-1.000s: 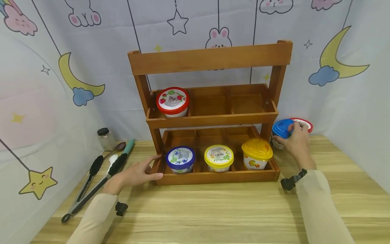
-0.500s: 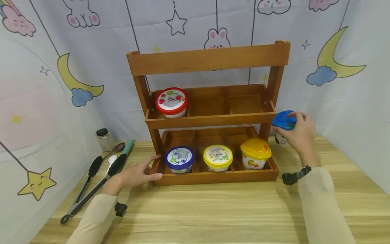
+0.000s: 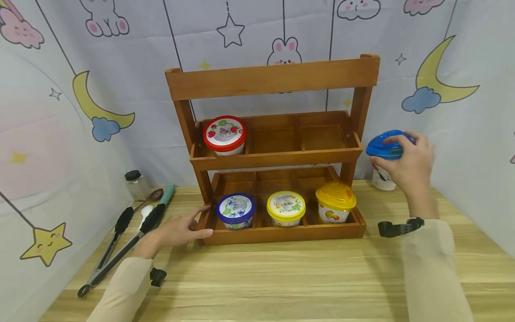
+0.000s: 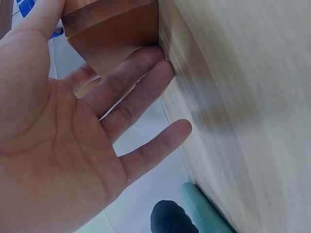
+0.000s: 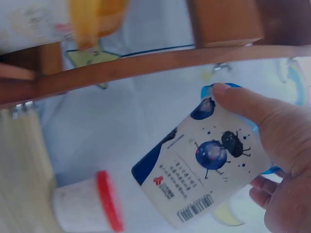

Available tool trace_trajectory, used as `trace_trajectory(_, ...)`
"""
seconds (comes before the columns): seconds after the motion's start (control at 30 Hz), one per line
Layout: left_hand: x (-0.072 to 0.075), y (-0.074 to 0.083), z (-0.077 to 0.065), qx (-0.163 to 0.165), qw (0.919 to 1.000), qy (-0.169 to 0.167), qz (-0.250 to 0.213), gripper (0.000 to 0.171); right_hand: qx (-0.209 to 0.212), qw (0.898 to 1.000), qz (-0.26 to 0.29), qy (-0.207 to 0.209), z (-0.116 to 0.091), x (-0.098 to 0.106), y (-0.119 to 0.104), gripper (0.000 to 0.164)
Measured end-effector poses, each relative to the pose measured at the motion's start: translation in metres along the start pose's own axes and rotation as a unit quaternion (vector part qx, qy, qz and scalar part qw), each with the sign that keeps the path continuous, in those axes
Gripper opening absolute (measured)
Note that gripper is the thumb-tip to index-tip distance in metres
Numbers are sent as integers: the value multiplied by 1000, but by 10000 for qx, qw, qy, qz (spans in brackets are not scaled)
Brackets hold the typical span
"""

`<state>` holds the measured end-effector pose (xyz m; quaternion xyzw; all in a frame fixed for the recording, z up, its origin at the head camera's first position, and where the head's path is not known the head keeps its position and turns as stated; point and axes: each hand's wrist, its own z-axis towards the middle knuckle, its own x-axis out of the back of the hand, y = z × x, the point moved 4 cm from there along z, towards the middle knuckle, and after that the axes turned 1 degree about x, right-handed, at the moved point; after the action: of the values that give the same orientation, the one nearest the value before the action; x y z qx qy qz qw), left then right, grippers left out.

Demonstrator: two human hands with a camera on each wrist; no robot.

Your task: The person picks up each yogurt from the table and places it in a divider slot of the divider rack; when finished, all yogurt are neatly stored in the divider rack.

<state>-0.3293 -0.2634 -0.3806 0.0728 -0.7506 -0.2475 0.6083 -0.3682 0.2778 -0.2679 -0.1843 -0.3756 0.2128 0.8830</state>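
My right hand (image 3: 414, 165) holds a cup with a blue domed lid (image 3: 387, 144) up off the table, right of a two-tier wooden rack (image 3: 277, 157). In the right wrist view the cup's white side (image 5: 194, 160) carries blueberry prints and a barcode. My left hand (image 3: 177, 230) rests against the rack's lower left corner, fingers fairly straight. On the lower tier stand a blue-lidded tub (image 3: 236, 209), a yellow-lidded tub (image 3: 286, 206) and a cup with a yellow domed lid (image 3: 336, 199). A red-lidded tub (image 3: 225, 133) sits at the upper left.
Another red-lidded tub (image 5: 90, 201) stands beyond the rack's right end in the right wrist view. Black-tipped tongs (image 3: 150, 219), a white spoon (image 3: 146, 212), a brown spoon (image 3: 154, 195) and a black-capped jar (image 3: 137, 185) lie or stand at the left. A patterned curtain (image 3: 249, 27) hangs behind.
My right hand has lifted the blue-lidded cup up and slightly to the right. The left hand stays at the rack's corner.
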Motion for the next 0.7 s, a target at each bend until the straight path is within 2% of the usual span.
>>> trace_trajectory(0.33,0,0,-1,-20,10000,53,18,87,579,9975,-221,330,-2,28,-35,40)
trace_trajectory(0.7,-1,0,-1,-17,10000,69,8,89,971,9940,-337,370,-10,38,-65,34)
